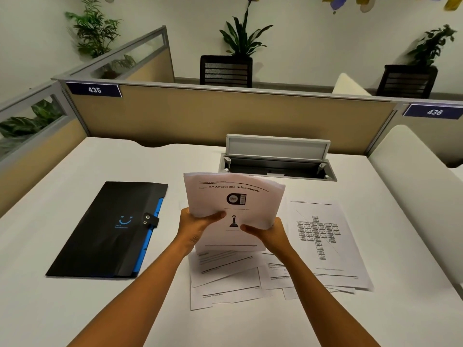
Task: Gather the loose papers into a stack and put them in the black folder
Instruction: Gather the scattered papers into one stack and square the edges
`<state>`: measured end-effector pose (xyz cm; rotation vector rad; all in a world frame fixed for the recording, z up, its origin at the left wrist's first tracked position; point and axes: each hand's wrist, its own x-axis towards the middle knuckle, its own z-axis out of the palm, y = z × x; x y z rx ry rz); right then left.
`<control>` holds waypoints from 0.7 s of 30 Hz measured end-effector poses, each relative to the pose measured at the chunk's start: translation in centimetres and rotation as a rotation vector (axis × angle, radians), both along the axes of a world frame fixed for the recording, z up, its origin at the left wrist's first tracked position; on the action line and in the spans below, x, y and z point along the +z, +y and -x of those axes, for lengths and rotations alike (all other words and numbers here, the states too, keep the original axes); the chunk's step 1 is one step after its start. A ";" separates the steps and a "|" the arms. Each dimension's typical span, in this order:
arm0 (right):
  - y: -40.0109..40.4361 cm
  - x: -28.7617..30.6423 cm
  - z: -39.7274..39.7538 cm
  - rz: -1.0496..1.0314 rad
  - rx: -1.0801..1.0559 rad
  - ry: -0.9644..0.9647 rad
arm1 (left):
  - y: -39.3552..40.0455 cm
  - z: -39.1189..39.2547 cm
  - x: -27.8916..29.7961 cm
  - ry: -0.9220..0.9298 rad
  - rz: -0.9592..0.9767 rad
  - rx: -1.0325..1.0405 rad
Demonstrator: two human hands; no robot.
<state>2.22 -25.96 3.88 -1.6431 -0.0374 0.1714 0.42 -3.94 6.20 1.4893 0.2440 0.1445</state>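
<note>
Gripping one raised sheaf of white printed papers [233, 204] between left hand [198, 227] and right hand [269, 234], above loose sheets [323, 244] on white desk [75, 309]; closed black snap-button folder [110, 231] lying leftward, apart.

Office: cubicle partitions [225, 113] (nos. 435, 436)

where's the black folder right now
In the head view the black folder lies closed and flat on the white desk, left of the left hand and of the loose papers.
</note>
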 end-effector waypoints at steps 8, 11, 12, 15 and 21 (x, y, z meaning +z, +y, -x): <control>0.4 -1.8 -0.6 0.225 -0.059 -0.053 | 0.9 -0.6 0.1 0.062 -0.072 0.130; 0.9 -3.1 -0.6 0.375 -0.141 0.010 | 2.6 -1.2 0.9 0.063 -0.046 0.265; 1.2 -3.4 -0.6 0.429 -0.139 0.046 | 3.3 -1.3 1.2 0.068 -0.028 0.315; 2.4 -4.0 -0.5 0.645 -0.091 0.148 | 4.9 -1.1 1.9 0.056 -0.001 0.411; 5.2 -4.2 -0.2 0.975 -0.065 0.158 | 7.0 0.0 2.1 0.122 0.137 0.532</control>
